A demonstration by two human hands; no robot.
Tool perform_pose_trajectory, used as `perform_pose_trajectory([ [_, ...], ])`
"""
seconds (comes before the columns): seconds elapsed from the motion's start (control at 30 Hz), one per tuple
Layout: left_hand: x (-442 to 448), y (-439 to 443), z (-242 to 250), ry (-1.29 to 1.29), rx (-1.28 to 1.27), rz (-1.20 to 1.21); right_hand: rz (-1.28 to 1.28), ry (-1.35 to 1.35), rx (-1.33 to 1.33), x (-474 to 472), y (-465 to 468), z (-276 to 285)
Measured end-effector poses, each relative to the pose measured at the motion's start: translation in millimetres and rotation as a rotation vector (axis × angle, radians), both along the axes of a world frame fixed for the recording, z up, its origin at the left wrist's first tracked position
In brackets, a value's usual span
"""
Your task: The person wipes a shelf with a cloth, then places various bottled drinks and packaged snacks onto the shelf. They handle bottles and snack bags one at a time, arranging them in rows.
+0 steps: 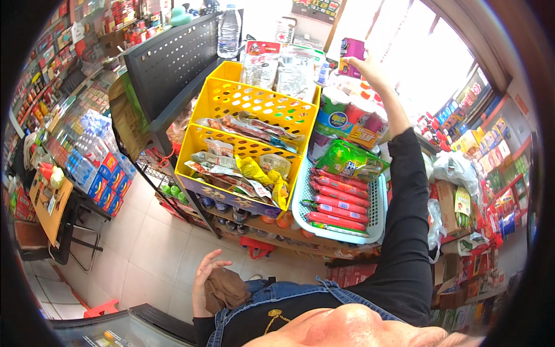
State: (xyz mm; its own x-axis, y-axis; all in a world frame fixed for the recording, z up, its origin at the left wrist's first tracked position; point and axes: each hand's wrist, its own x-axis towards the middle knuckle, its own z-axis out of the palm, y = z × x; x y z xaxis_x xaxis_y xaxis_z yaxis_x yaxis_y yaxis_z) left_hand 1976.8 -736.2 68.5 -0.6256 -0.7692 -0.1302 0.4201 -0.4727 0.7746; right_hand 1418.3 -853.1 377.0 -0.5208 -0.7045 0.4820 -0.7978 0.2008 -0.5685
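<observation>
My right hand [366, 65], arm stretched far forward, grips a purple canister [351, 56] above several lidded cans and packs at the back right. My left hand [207, 273] is low by my body, fingers spread, beside a brown cloth [225, 289]; whether it touches the cloth I cannot tell. Before me stands a yellow plastic tiered basket [256, 98] with packaged snacks [256, 171] in its sections. Right of it, a light blue basket [299, 217] bears red-wrapped sausages [340, 195] in a stack, with a green snack bag [349, 160] above them.
A dark perforated panel [173, 56] and a clear water bottle [229, 32] stand behind the yellow basket on the left. Below the baskets are shelves with bottles [238, 214]. Plastic bags [455, 167] and boxes crowd the right. A wooden table [52, 206] stands far left on the tiled floor.
</observation>
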Motion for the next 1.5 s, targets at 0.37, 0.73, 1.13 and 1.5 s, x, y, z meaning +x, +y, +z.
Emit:
perform_pose_trajectory([
  [0.37, -32.6, -18.7, 19.6, -0.115, -0.112, -0.182, -0.06, -0.044, -0.157, -2.7, 108.0, -14.5],
  [0.73, -31.6, -31.5, 12.3, -0.076, -0.107, -0.11, 0.128, 0.056, 0.165, 92.7, 225.9, -41.1],
  [1.13, -89.0, -59.0, 51.4, 0.217, -0.251, -0.384, 0.253, 0.664, 0.45, 142.3, 231.0, -121.6],
  [1.5, -179.6, -18.5, 132.3, 0.382, -0.347, -0.407, 0.328, 0.102, 0.192, 165.4, 218.8, -96.5],
])
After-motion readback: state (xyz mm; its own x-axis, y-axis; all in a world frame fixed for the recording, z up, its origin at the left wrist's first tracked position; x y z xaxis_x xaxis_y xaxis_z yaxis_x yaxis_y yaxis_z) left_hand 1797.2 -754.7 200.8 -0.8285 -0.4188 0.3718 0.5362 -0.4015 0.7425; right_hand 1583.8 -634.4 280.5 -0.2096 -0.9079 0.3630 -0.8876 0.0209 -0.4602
